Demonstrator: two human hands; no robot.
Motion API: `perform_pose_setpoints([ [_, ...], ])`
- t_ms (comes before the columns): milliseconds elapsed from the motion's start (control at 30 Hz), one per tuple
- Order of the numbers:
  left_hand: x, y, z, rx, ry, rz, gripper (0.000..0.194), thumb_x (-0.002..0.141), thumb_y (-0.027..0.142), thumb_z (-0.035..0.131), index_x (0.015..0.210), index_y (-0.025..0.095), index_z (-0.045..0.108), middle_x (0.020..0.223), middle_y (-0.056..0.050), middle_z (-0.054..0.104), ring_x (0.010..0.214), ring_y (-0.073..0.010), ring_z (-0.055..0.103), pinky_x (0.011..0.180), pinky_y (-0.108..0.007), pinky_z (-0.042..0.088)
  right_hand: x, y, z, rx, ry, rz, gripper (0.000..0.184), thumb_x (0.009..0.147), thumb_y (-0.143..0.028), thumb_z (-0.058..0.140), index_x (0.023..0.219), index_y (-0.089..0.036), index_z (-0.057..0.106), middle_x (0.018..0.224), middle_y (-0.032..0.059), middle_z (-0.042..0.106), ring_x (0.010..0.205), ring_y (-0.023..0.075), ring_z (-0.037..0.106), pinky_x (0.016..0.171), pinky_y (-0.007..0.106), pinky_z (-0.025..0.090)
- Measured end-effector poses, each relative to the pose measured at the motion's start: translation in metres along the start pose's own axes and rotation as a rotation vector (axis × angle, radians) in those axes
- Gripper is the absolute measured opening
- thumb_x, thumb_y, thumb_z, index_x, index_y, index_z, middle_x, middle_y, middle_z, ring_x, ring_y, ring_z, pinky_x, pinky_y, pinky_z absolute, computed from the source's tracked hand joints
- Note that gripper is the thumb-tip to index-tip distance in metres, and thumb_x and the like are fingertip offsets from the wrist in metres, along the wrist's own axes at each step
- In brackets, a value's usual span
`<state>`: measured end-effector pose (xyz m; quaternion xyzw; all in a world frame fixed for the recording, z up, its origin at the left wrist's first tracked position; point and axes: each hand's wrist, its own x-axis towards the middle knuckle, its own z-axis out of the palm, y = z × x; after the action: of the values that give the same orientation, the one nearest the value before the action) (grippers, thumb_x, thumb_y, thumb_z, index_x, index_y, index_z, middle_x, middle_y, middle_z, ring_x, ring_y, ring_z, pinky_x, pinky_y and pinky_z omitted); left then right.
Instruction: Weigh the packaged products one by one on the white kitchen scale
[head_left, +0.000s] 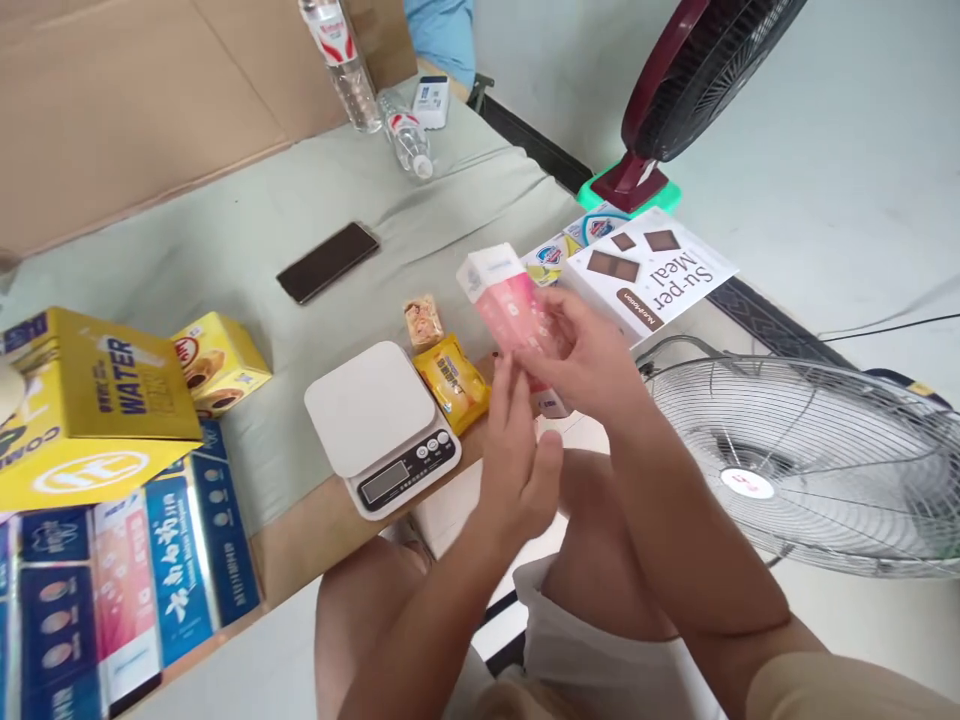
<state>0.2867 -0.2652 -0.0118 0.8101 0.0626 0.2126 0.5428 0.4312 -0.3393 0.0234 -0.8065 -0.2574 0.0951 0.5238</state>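
The cloth-covered desk [450, 215] ends close to the person's lap, so anything slipping off its front edge would probably fall to the floor. The wire-guarded fan [817, 480] stands near the right forearm; swinging that elbow outward could knock it. The yellow carton [150, 400] sits tilted over the blue boxes [180, 570], and a bump might tip it. The white Su-per Meal box [675, 265] seems to reach past the desk's right side, where a brush of the arm could push it off. The white scale [371, 405] lies near the front edge; a careless left forearm could nudge it over.

The pink box [510, 305] is held up, tilted, beside the scale, its lower end out past the front edge. The right hand [585, 360] has its fingers closed around it; a loosened thumb could drop it. The left hand [517, 465] has its fingers extended, gripping nothing; whether their tips touch the box I cannot tell. Lowered carelessly, that box could crush the yellow packet [452, 382] or the small wrapped snack [424, 322].
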Motion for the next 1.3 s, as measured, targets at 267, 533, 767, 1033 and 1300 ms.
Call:
perform_pose_setpoints([
  [267,0.017,0.001,0.041,-0.284,0.161,-0.427,0.069,0.107,0.059,0.034,0.164,0.022,0.040,0.177,-0.011,0.034,0.168,-0.0273,0.026,0.140,-0.048,0.022,0.014,0.017,0.017,-0.465,-0.025,0.024,0.046,0.085,-0.017,0.057,0.129,-0.019,0.070,0.157,0.0155,0.062,0.144,0.0381,0.060,0.114,0.063,0.056],
  [533,0.047,-0.010,0.041,-0.281,0.112,-0.519,0.069,0.106,0.049,0.034,0.167,0.016,0.031,0.182,-0.011,0.019,0.171,-0.0241,0.014,0.141,-0.047,0.014,0.000,0.030,-0.055,-0.363,0.703,-0.459,0.031,0.097,-0.027,0.056,0.126,-0.025,0.068,0.124,0.0108,0.073,0.137,0.0337,0.064,0.127,0.064,0.040],
  [767,0.060,-0.003,0.045,-0.234,0.061,-0.538,0.064,0.108,0.045,0.032,0.168,0.022,0.029,0.183,-0.009,0.012,0.171,-0.0258,0.014,0.138,-0.048,0.024,0.017,0.079,-0.074,-0.423,0.617,0.017,0.042,0.086,-0.027,0.060,0.128,-0.025,0.066,0.155,0.0178,0.053,0.157,0.0439,0.040,0.127,0.079,0.026],
  [1033,0.064,-0.007,0.052,-0.224,0.050,-0.521,0.066,0.107,0.045,0.035,0.166,0.017,0.032,0.183,-0.012,0.014,0.171,-0.0277,0.015,0.139,-0.050,0.022,0.023,0.075,-0.063,-0.418,0.587,0.099,0.044,0.079,-0.021,0.057,0.122,-0.024,0.066,0.145,0.0157,0.065,0.157,0.0426,0.043,0.130,0.077,0.026],
  [1300,0.002,0.019,-0.021,-0.248,0.169,-0.218,0.051,0.107,0.055,0.039,0.135,0.019,0.062,0.141,-0.014,0.067,0.134,-0.0278,0.063,0.114,-0.044,0.053,-0.011,-0.005,-0.003,-0.190,0.455,-0.564,0.036,0.091,-0.018,0.052,0.124,-0.026,0.065,0.133,0.0104,0.072,0.142,0.0323,0.062,0.130,0.068,0.036],
])
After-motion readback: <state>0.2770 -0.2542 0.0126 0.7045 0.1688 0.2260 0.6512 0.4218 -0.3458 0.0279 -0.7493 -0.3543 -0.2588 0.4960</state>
